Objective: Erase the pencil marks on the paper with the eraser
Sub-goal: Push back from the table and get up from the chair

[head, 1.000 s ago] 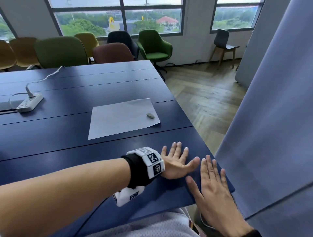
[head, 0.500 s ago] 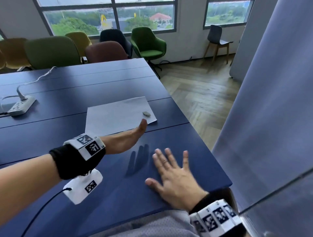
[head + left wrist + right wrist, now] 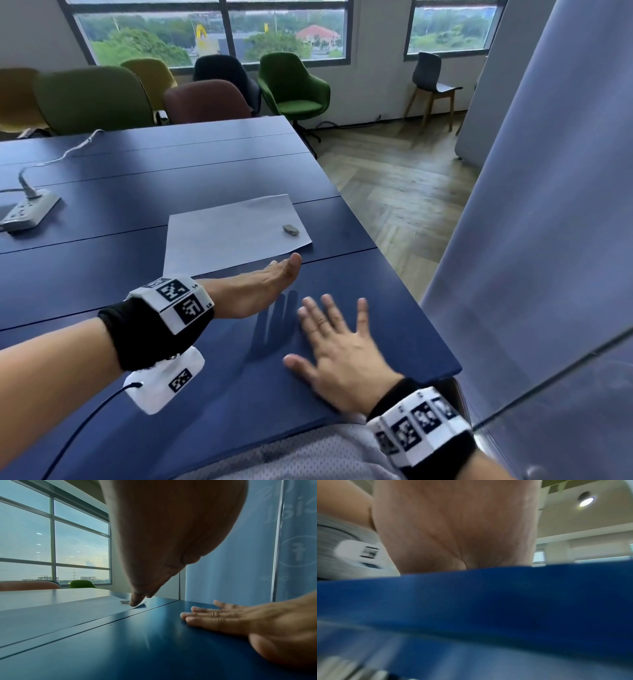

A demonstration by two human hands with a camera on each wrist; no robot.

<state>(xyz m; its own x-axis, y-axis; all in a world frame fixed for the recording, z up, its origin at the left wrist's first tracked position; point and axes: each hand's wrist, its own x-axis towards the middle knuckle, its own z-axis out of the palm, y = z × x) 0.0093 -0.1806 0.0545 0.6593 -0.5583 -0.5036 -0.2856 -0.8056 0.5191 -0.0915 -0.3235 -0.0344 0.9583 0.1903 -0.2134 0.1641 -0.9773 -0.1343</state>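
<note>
A white sheet of paper [image 3: 233,233] lies on the blue table [image 3: 171,171], with a small grey eraser [image 3: 290,229] on its right part near the front corner. No pencil marks show on the sheet. My left hand [image 3: 260,284] hovers on edge just in front of the paper's near edge, fingers straight, holding nothing; the left wrist view shows its fingertip [image 3: 135,602] near the paper's corner [image 3: 142,603]. My right hand [image 3: 337,353] lies flat on the table, fingers spread, near the front right corner. The right wrist view is blurred, showing only palm [image 3: 453,527] and table edge [image 3: 488,595].
A white power strip [image 3: 27,212] with its cable sits at the table's far left. Several padded chairs [image 3: 291,85] stand behind the table. A grey-blue partition [image 3: 548,240] rises close on the right, beyond the table's right edge.
My left hand rose from lying flat near the table's front corner and moved forward to the paper's near edge. My right hand slid forward on the table.
</note>
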